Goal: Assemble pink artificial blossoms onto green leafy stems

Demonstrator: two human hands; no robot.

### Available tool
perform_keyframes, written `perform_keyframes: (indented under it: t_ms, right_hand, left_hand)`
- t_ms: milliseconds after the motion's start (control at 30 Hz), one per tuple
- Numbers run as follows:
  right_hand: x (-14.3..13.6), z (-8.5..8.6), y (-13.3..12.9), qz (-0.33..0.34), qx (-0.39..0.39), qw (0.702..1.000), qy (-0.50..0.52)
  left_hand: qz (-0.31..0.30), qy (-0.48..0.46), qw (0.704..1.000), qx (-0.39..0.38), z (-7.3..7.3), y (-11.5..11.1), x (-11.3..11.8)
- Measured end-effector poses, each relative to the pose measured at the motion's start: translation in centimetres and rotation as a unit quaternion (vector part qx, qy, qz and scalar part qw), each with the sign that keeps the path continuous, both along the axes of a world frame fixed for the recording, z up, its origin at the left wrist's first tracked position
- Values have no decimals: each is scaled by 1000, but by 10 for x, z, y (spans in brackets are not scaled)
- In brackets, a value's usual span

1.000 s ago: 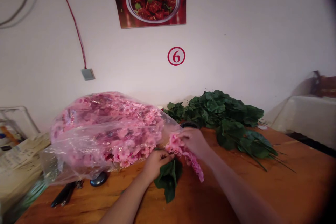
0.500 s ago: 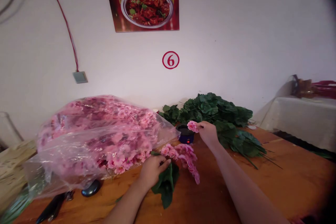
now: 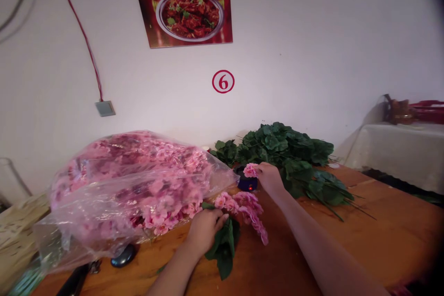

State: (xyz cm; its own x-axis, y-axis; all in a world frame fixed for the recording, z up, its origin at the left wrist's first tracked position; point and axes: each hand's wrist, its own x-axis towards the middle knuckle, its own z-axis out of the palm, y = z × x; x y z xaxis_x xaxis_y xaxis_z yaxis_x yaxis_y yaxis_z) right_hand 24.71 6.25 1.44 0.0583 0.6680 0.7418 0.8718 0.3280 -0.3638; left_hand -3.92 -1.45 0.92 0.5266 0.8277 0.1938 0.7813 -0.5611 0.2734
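My left hand is closed around an artificial flower stem with green leaves hanging below the fingers. Pink blossoms extend from that stem to the right and droop toward the table. Between the fingertips of my right hand is a single pink flower. It is held over the rim of a small dark blue pot with a lit red light on its front. Whether the flower touches the pot's contents cannot be made out.
A clear plastic bag full of pink flowers lies at the left. Green leaf stems are heaped against the wall behind my right hand. A dark rounded object and a black item lie on the wooden table near the bag.
My right hand has moved slightly left and down, bringing the pink flower over the pot. My left hand keeps its hold on the leafy stem. The view has shifted slightly.
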Motion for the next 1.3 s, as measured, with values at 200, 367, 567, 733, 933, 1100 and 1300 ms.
perform_keyframes:
  t_ms: [200,367,567,733,933,1100,1300]
  right_hand:
    - [-3,0,3,-4,-2,1000,2]
    - [-3,1,6,-17,9,1000,17]
    - [1,4,2,-46,12,996,75]
    - [5,8,-4,-65,-8,989,136]
    - [5,15,-13,-62,-58,973,212]
    - [4,19,-19,-41,-94,960,259]
    - [-5,26,-22,86,-147,919,354]
  left_hand:
    - [-1,-1,1000,4,0,-1,0]
    - [5,-4,1000,8,-2,0,-1]
    - [13,-31,999,-1,-6,2,-1]
    - [24,-47,998,20,-9,3,2]
    - [12,-86,995,39,-5,-1,5]
    - [8,-143,989,30,-3,0,6]
    - [7,-275,960,-57,-19,11,6]
